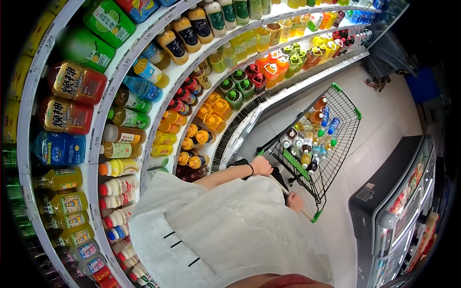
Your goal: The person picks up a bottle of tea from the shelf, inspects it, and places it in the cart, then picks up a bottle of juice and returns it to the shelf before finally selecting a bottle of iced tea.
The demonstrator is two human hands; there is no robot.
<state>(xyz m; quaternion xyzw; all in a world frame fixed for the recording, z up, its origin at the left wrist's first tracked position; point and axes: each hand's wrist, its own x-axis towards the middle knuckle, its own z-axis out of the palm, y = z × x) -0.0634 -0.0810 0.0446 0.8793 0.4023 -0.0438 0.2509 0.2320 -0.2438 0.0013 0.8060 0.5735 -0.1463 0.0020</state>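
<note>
Black wire cart (pixel 295 164): probably stiff, heavy. My left fingers (pixel 262 166) and right fingers (pixel 293 199) grip its handle (pixel 278 183), likely best hold; bottles (pixel 314 139) beyond them.

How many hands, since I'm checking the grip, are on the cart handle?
2. The left hand, with a black band at its wrist, is near the handle's left end; the right hand is farther along, short of the other end. No others seem hidden there.
</note>
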